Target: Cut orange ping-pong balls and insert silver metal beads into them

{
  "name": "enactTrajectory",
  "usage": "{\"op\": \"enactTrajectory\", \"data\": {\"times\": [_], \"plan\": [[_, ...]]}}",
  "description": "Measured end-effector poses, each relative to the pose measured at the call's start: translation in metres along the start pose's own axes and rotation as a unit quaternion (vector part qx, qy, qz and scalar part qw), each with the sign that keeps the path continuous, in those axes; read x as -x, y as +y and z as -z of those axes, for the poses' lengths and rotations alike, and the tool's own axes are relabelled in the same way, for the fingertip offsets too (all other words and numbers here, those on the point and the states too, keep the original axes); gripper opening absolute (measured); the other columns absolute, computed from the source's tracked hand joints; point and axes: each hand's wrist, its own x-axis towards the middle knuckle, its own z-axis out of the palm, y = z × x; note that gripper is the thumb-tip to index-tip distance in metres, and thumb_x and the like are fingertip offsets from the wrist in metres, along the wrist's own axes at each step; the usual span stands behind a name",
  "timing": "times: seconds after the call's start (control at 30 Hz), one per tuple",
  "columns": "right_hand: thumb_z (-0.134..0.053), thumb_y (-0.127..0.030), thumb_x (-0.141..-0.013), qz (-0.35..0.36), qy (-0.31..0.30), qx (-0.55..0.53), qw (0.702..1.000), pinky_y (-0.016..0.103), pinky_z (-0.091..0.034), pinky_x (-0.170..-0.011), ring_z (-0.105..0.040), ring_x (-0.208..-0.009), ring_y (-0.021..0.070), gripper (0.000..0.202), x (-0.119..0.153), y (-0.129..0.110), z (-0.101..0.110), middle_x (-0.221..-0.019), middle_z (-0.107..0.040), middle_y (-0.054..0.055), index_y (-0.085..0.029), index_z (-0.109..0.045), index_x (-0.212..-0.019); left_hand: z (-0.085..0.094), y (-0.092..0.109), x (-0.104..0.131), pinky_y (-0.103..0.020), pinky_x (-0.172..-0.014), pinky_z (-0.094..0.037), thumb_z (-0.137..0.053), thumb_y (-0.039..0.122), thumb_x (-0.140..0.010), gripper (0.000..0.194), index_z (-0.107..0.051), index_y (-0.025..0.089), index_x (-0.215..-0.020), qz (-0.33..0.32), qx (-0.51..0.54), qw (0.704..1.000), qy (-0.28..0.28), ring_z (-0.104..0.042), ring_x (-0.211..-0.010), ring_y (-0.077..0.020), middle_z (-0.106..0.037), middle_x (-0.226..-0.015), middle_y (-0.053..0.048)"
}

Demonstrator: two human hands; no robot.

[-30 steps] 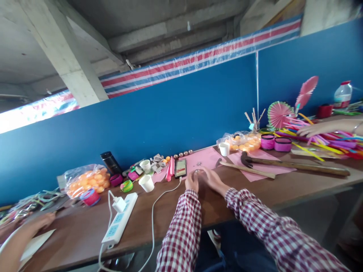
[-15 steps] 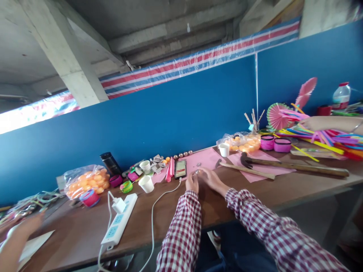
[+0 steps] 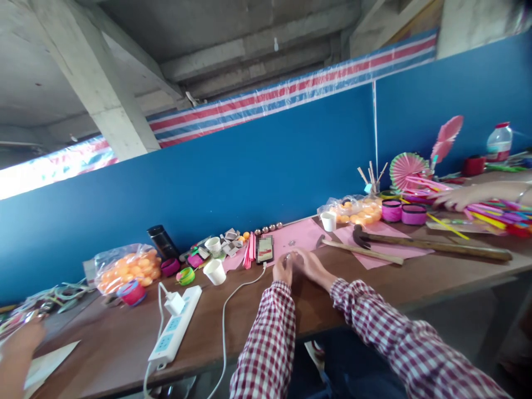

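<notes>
My left hand (image 3: 283, 269) and my right hand (image 3: 308, 264) are close together above the near edge of a pink paper (image 3: 305, 230). The fingers of both are curled in around something small with a shiny glint, too small and too covered to name. Just beyond the fingertips, tiny silvery bits (image 3: 291, 243) lie on the paper. Left of my hands is a phone (image 3: 265, 249) with a cable plugged in. To their right lie a small hammer (image 3: 361, 249) and a larger claw hammer (image 3: 432, 245).
A white power strip (image 3: 177, 324), paper cups (image 3: 215, 272), a black bottle (image 3: 163, 241) and a bag of orange balls (image 3: 127, 267) stand left. Metal balls (image 3: 272, 227) line the back. Another person's hand (image 3: 461, 195) is over colourful strips at right; another's (image 3: 22, 343) is at far left.
My hands stay in almost the same place, with slight finger movement. At right, another person's arm has shifted and its hand now rests on the colourful strips. The far-left hand has drawn leftward.
</notes>
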Motion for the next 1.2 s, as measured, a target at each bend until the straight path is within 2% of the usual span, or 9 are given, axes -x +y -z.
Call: {"op": "enactTrajectory", "data": {"times": [0.27, 0.4, 0.5, 0.57, 0.67, 0.83, 0.93, 1.03, 1.2], "plan": [[-0.048, -0.021, -0.075, -0.015, 0.009, -0.033, 0.999, 0.031, -0.044, -0.081, -0.058, -0.091, 0.0187, 0.033, 0.0, -0.003, 0.002, -0.104, -0.061, 0.007, -0.019, -0.053, -0.108, 0.003, 0.001, -0.001, -0.032, -0.082, -0.045, -0.054, 0.031, -0.074, 0.025, -0.062, 0.016, -0.093, -0.027, 0.004, 0.999, -0.022, -0.06, -0.086, -0.0179, -0.066, -0.09, -0.007], [-0.046, -0.019, -0.074, -0.019, -0.007, -0.071, 0.997, 0.031, -0.046, -0.079, -0.058, -0.094, 0.0189, 0.039, 0.002, -0.007, 0.001, -0.104, -0.061, 0.007, -0.02, -0.048, -0.113, 0.001, -0.004, -0.001, -0.027, -0.067, -0.049, -0.063, 0.035, -0.066, 0.041, -0.056, 0.015, -0.101, -0.012, 0.023, 0.999, -0.024, -0.061, -0.068, -0.0145, -0.065, -0.076, -0.005], [-0.045, -0.018, -0.074, -0.01, -0.035, -0.034, 0.999, 0.031, -0.046, -0.079, -0.057, -0.095, 0.0184, 0.045, 0.004, -0.008, 0.004, -0.111, -0.057, 0.008, -0.02, -0.041, -0.119, 0.001, -0.007, -0.002, -0.025, -0.059, -0.049, -0.058, 0.038, -0.069, 0.041, -0.053, 0.016, -0.103, -0.024, 0.045, 0.999, -0.012, -0.059, -0.062, -0.0122, -0.063, -0.073, -0.004], [-0.047, -0.017, -0.074, -0.006, -0.035, 0.049, 0.998, 0.032, -0.043, -0.084, -0.054, -0.099, 0.0195, 0.048, 0.006, -0.006, 0.013, -0.116, -0.053, 0.009, -0.02, -0.04, -0.121, 0.001, -0.009, -0.004, -0.024, -0.058, -0.049, -0.058, 0.039, -0.069, 0.039, -0.054, 0.017, -0.101, -0.023, 0.052, 0.998, -0.007, -0.059, -0.063, -0.0121, -0.063, -0.076, -0.004], [-0.047, -0.015, -0.074, -0.02, -0.036, 0.212, 0.976, 0.036, -0.037, -0.088, -0.05, -0.103, 0.023, 0.043, 0.01, 0.003, 0.045, -0.116, -0.052, 0.011, -0.019, -0.045, -0.116, 0.001, -0.012, -0.006, -0.023, -0.058, -0.051, -0.058, 0.039, -0.068, 0.036, -0.056, 0.016, -0.097, -0.023, 0.072, 0.997, -0.012, -0.061, -0.071, -0.014, -0.061, -0.09, -0.008], [-0.033, -0.011, -0.082, -0.117, -0.081, 0.443, 0.885, 0.034, -0.038, -0.078, -0.051, -0.097, 0.0245, 0.035, 0.023, 0.022, 0.109, -0.107, -0.055, 0.015, -0.012, -0.046, -0.114, -0.002, -0.014, -0.007, -0.025, -0.058, -0.052, -0.059, 0.034, -0.07, 0.042, -0.052, 0.014, -0.106, 0.006, 0.108, 0.994, -0.004, -0.062, -0.067, -0.0134, -0.06, -0.095, -0.01], [-0.031, -0.006, -0.08, -0.116, -0.108, 0.457, 0.875, 0.031, -0.037, -0.076, -0.054, -0.091, 0.0243, 0.034, 0.028, 0.027, 0.127, -0.097, -0.06, 0.016, -0.009, -0.053, -0.105, -0.002, -0.012, -0.006, -0.026, -0.059, -0.052, -0.06, 0.03, -0.068, 0.038, -0.053, 0.013, -0.101, -0.006, 0.093, 0.996, 0.01, -0.061, -0.064, -0.0127, -0.061, -0.09, -0.009], [-0.031, -0.008, -0.081, -0.105, -0.118, 0.458, 0.875, 0.03, -0.036, -0.076, -0.054, -0.09, 0.0239, 0.031, 0.027, 0.029, 0.131, -0.092, -0.061, 0.014, -0.011, -0.057, -0.099, -0.001, -0.01, -0.005, -0.027, -0.063, -0.051, -0.068, 0.028, -0.059, 0.038, -0.056, 0.014, -0.093, -0.031, 0.052, 0.998, 0.023, -0.061, -0.068, -0.0145, -0.063, -0.083, -0.007], [-0.035, -0.008, -0.078, -0.168, -0.088, 0.371, 0.909, 0.032, -0.037, -0.074, -0.054, -0.089, 0.0233, 0.027, 0.014, 0.025, 0.131, -0.093, -0.059, 0.014, -0.012, -0.056, -0.095, 0.0, -0.015, -0.007, -0.028, -0.068, -0.05, -0.07, 0.025, -0.056, 0.043, -0.057, 0.014, -0.095, -0.036, 0.059, 0.998, 0.014, -0.061, -0.072, -0.0155, -0.064, -0.087, -0.007]]}}
